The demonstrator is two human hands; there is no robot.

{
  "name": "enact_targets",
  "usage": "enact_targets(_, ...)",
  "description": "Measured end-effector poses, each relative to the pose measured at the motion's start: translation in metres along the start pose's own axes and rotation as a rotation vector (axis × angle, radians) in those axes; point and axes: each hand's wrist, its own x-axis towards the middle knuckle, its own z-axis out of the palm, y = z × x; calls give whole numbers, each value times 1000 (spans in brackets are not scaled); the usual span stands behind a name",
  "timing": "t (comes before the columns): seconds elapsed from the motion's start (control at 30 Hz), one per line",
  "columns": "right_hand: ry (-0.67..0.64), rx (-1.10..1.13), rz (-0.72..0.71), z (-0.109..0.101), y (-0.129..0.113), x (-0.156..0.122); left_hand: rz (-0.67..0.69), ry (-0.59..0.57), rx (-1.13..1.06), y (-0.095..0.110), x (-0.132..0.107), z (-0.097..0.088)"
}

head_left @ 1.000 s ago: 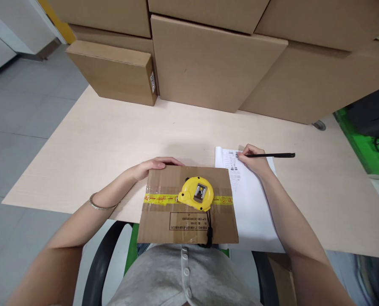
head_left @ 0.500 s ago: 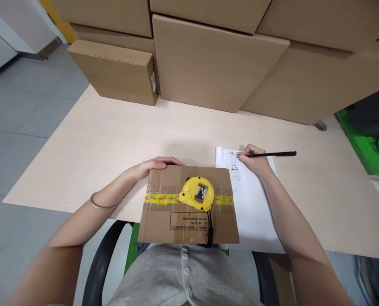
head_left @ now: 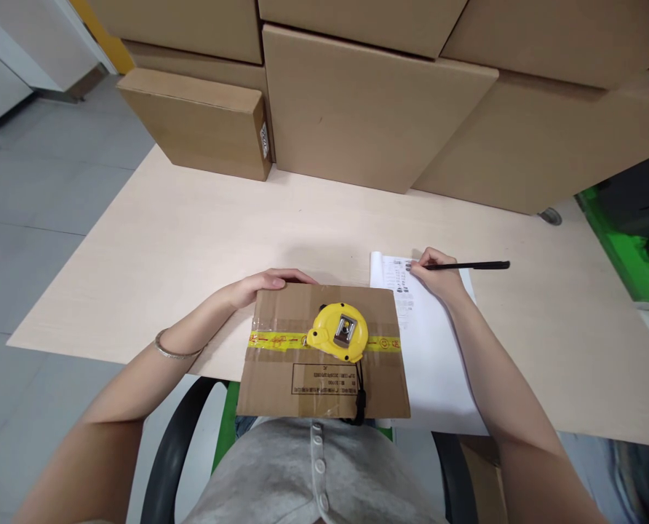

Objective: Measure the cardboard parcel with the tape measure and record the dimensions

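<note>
A small cardboard box (head_left: 270,382) lies at the table's near edge in front of me, sealed with yellow printed tape. On top of it sits a yellow tape measure (head_left: 329,324) with a black wrist strap hanging toward me. My left hand (head_left: 262,284) rests at the box's far left corner, thumb on the top edge, fingers stretched along the far side and partly hidden. In my right hand (head_left: 436,269) is a black pen (head_left: 480,266), its tip end covered by the fingers, over a white paper pad (head_left: 439,371) with printing or writing near its top.
Large cardboard boxes (head_left: 357,109) stand stacked along the back of the table (head_left: 193,218). A flatter carton (head_left: 193,131) with a label stands at the back left. Green and black items (head_left: 624,233) are at the far right. Chair armrests (head_left: 172,451) flank me.
</note>
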Motion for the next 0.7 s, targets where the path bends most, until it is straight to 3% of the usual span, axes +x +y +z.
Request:
enact_targets(0.53, -6, 1, 12, -1, 0, 0, 8, 3, 18, 2, 1, 1)
enact_targets(0.7, -16, 4, 19, -1, 0, -1, -10, 30, 8, 12, -2, 11)
